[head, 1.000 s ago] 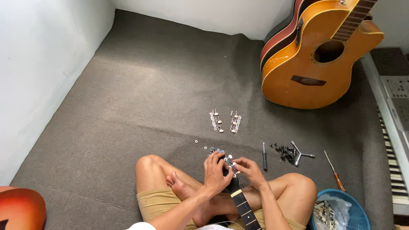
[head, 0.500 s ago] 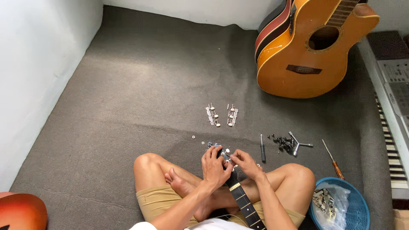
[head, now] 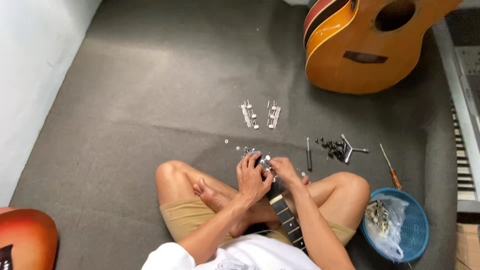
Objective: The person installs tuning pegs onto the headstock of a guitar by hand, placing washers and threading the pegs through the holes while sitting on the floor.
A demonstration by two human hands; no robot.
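I sit cross-legged on grey carpet with a dark guitar neck (head: pixel 286 218) lying across my lap, its headstock (head: pixel 261 161) pointing away from me. My left hand (head: pixel 251 178) wraps over the headstock from the left, fingers curled on it. Against the headstock's right side rests my right hand (head: pixel 283 170), fingers pinched at a small silver tuner part. Two silver tuner strips (head: pixel 249 115) (head: pixel 273 115) lie on the carpet just beyond.
An orange acoustic guitar (head: pixel 370 45) leans at the back right. A small dark tool (head: pixel 309 153), a pile of black screws (head: pixel 334 147), a cross wrench (head: pixel 352 149) and a screwdriver (head: pixel 390 167) lie right of my hands. A blue basket (head: pixel 417 230) holds a plastic bag. A keyboard (head: pixel 467 145) runs along the right edge; a sunburst guitar body (head: pixel 25 240) is at lower left.
The view has tilted downward, so everything sits higher in frame. My hands stay on the headstock, fingers shifting slightly.
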